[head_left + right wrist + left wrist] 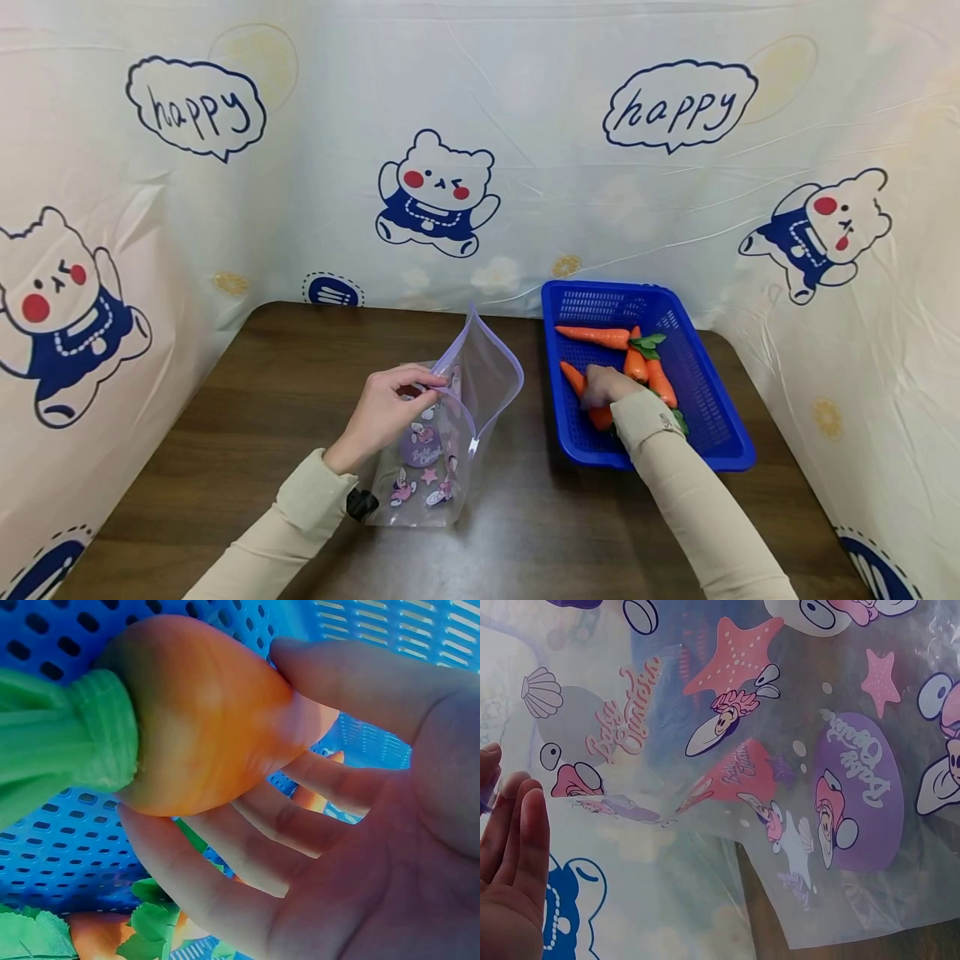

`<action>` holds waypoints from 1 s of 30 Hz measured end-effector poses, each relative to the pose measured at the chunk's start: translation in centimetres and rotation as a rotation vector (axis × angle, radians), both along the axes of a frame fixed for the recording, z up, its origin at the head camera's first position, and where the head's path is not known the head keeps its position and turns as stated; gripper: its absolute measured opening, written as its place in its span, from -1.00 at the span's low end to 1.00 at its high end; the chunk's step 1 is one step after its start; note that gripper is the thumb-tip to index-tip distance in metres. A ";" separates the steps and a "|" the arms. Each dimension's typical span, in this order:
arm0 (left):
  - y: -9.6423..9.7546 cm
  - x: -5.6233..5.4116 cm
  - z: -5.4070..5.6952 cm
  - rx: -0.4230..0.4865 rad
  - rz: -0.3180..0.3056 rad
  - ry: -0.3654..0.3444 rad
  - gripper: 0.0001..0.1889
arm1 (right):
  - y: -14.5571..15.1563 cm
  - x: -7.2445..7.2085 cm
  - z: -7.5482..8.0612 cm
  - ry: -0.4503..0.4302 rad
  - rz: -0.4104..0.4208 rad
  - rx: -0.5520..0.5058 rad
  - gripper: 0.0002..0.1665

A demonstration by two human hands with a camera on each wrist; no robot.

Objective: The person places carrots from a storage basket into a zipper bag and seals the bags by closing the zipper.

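Note:
My left hand pinches the lilac rim of a clear zip bag between thumb and fingers. Its mouth gapes toward the right, and pink and purple cartoon prints cover the plastic. The left wrist view shows the bag's printed side close up, beside the fingers. Inside the blue basket, my right hand grips an orange carrot with a green top, thumb on one side and fingers curled under the other. From the head camera, the hand covers part of that carrot.
Several other carrots with green leaves lie in the basket, toward its back and right. Bag and basket stand on a brown wooden table. Behind and along both sides hangs a pale curtain with bear prints.

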State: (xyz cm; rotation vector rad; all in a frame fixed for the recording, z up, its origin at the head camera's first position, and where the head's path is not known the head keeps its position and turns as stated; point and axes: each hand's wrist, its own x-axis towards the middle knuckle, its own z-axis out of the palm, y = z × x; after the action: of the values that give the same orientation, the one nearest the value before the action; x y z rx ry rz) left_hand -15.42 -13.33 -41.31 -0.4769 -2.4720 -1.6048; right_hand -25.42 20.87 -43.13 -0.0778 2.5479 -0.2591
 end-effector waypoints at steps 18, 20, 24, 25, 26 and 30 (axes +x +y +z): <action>0.0 -0.1 -0.3 -0.002 -0.004 0.002 -0.84 | 0.3 0.2 0.2 0.000 -0.026 -0.069 -0.63; 0.0 -0.1 -0.3 -0.001 -0.003 0.003 -0.84 | 0.2 0.1 0.1 0.009 -0.026 -0.064 -0.60; 0.0 -0.2 -0.3 -0.004 0.001 0.005 -0.83 | 0.1 0.1 0.2 0.020 -0.040 -0.086 -0.51; 0.0 -0.2 -0.3 -0.007 0.001 0.004 -0.83 | 0.1 0.2 0.2 0.028 -0.039 -0.090 -0.47; 0.1 -0.2 -0.3 -0.008 0.001 0.003 -0.83 | 0.1 0.2 0.3 0.038 -0.031 -0.092 -0.42; 0.1 -0.2 -0.3 -0.004 0.001 -0.003 -0.83 | 0.2 0.3 0.6 0.063 -0.033 -0.101 -0.31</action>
State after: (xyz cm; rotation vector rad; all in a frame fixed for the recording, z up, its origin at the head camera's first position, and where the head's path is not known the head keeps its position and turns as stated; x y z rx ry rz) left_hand -15.61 -13.23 -41.63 -0.4740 -2.4775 -1.6020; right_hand -25.08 21.09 -42.49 -0.0834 2.5993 -0.4049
